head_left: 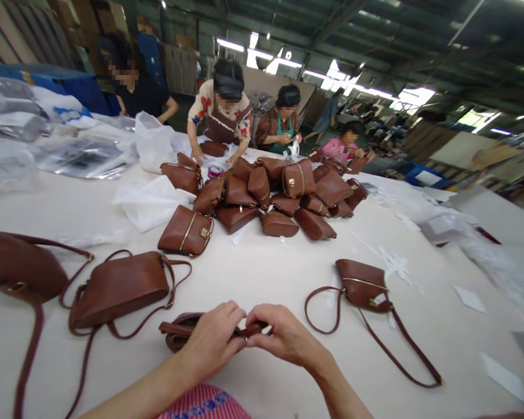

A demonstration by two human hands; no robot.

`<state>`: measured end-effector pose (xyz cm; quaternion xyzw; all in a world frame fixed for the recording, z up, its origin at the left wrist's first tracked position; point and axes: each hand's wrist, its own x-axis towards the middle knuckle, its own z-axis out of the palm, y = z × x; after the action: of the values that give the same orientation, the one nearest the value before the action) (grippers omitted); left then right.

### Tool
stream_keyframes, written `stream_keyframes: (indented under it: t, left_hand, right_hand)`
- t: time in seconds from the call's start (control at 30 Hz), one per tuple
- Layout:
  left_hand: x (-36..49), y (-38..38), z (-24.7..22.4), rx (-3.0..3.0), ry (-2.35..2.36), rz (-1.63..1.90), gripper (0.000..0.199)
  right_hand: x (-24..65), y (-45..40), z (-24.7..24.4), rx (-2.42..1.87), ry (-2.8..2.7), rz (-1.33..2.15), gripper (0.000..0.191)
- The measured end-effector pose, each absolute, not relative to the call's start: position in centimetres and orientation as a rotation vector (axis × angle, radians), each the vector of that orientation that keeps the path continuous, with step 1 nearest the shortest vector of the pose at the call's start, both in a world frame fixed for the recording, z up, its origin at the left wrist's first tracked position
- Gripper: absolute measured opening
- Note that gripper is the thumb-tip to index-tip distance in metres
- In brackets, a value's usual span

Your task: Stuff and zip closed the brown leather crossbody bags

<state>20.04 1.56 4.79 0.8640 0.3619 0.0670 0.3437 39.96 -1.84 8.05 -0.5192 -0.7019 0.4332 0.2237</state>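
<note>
A folded, strap-like brown leather piece (174, 330) lies on the near side of the white, flat-topped bench (262, 273), long axis roughly left to right; the left hand (213, 334), nearer its bulk, grips it from above; the right hand (286, 334) pinches its right end.

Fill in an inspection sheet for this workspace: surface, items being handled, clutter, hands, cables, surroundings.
Surface: pale tabletop, bearing brown bags with straps.
Items being handled: brown item, partly covered; exact kind unclear.
Clutter: bag pile, white scraps, plastic wrapping.
Hands: left hand and right hand both grip the brown item, fingertips close together.
Cables: nothing seen.
Surroundings: co-workers beyond the tabletop; lit strip lights overhead.
</note>
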Motion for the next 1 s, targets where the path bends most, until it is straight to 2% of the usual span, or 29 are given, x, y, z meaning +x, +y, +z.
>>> stream_keyframes:
  t: [0.2,0.3,0.37,0.5,0.63,0.7,0.83,0.9,1.0]
  left_hand:
    - [18.2,2.8,2.7,1.905,1.085,0.419,0.018]
    - [16.1,3.4,2.7,1.748,1.115,0.491,0.018]
    - [15.1,3.7,2.9,1.667,1.088,0.478,0.018]
    - [14.0,4.3,3.7,1.512,0.950,0.334,0.020]
    - [13.6,4.5,4.4,1.573,0.806,0.320,0.019]
    - [13.5,4.3,4.0,1.710,0.857,0.420,0.012]
    - [13.1,3.6,1.8,2.117,1.124,0.662,0.022]
    - [12.6,3.5,0.6,2.272,1.268,0.683,0.023]
    - [11.5,3.4,-0.9,2.381,1.372,0.712,0.039]
  right_hand:
    - [41.9,-3.2,4.9,-1.293,-1.480,1.568,0.052]
    - [42.4,-4.1,2.2,-1.168,-1.254,1.799,0.052]
    - [41.7,-4.6,0.9,-1.138,-1.224,1.806,0.044]
    - [39.6,-5.1,-0.3,-1.315,-1.371,1.456,0.025]
    - [38.0,-5.4,-0.9,-1.392,-1.636,1.039,0.017]
    - [37.2,-5.8,-1.6,-1.403,-1.739,0.819,0.024]
    - [35.8,-7.0,-3.2,-1.458,-1.882,0.341,0.045]
    - [35.2,-7.5,-3.4,-1.475,-1.963,0.282,0.050]
    - [34.7,-7.8,-3.1,-1.495,-2.051,0.338,0.056]
